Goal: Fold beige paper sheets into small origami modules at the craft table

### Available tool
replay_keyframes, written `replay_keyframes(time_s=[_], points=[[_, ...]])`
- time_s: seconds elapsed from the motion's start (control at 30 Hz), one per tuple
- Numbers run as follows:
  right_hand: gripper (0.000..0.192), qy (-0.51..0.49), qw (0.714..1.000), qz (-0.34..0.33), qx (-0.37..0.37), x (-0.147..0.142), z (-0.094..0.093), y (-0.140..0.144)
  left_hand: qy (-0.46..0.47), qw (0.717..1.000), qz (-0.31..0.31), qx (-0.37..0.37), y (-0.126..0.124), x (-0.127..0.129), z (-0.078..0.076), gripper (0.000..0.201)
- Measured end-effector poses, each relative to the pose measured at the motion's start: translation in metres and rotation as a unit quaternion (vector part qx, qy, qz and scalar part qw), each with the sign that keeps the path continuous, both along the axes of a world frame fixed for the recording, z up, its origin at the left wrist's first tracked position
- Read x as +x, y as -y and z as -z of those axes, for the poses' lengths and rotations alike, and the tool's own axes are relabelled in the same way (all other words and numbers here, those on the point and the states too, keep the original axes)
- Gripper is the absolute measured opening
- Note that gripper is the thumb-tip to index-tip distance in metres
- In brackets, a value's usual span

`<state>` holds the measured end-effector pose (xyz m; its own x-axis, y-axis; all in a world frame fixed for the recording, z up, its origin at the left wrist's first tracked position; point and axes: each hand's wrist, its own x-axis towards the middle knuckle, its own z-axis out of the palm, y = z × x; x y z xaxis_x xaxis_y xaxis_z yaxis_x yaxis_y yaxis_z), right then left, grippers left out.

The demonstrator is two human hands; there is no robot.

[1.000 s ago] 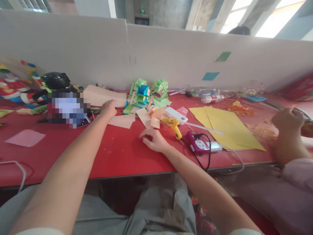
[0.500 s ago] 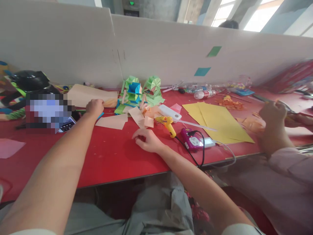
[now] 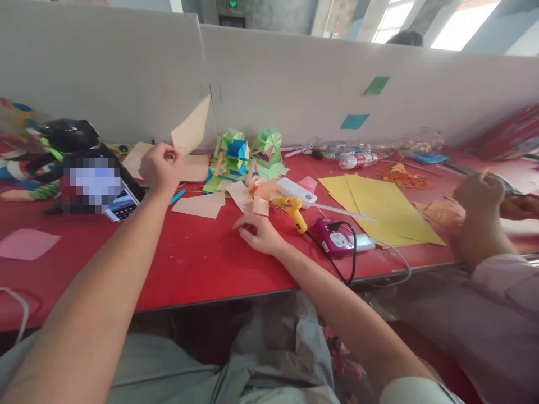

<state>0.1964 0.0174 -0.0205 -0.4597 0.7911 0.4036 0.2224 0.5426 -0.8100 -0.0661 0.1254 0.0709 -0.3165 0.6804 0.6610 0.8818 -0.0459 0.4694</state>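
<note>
Left hand lifts a peach paper sheet beside the folded green-and-blue paper model

The left hand pinches the pale peach paper sheet, raised just left of the green-and-blue folded paper model. In front of that model, the right hand rests on the red table, fingers loosely curled.

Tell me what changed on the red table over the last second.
The left hand closed on a tan paper sheet from the pile and lifted it, so it now stands tilted above the table. The right hand stayed resting near the yellow glue gun; the paper model is unmoved.
</note>
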Motion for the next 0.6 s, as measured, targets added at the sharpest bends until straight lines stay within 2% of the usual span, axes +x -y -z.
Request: replay_keyframes(time_s=[0.03,0.1,0.17,0.23,0.33,0.4,0.47,0.57,0.6], points=[[0.015,-0.018,1.0,0.002,-0.023,-0.001,0.001,-0.002,-0.02,0.999,0.013,0.03,0.013,0.009,-0.006,0.023],[0.034,-0.083,0.992,-0.005,-0.1,-0.001,0.002,-0.006,-0.089,0.99,0.072,0.079,0.044,0.029,-0.012,0.02],[0.053,-0.194,0.959,-0.026,-0.204,-0.001,0.001,-0.009,-0.161,0.971,0.159,0.083,0.08,0.052,-0.009,0.014],[0.064,-0.269,0.92,-0.058,-0.278,-0.001,0.0,-0.011,-0.23,0.936,0.254,0.079,0.116,0.073,0.003,0.009],[0.071,-0.304,0.894,-0.099,-0.315,0.001,-0.004,-0.007,-0.274,0.906,0.318,0.062,0.156,0.095,0.029,0.012],[0.066,-0.301,0.893,-0.109,-0.315,0.002,-0.007,-0.003,-0.279,0.888,0.364,0.038,0.169,0.1,0.044,0.015],[0.058,-0.289,0.904,-0.092,-0.301,0.003,-0.009,-0.001,-0.257,0.87,0.42,-0.004,0.171,0.098,0.051,0.017],[0.049,-0.29,0.911,-0.023,-0.292,0.004,-0.014,0.0,-0.174,0.841,0.508,-0.071,0.165,0.079,0.051,0.018],[0.047,-0.294,0.909,0.001,-0.295,0.004,-0.015,-0.001,-0.137,0.849,0.505,-0.077,0.161,0.069,0.051,0.018]])
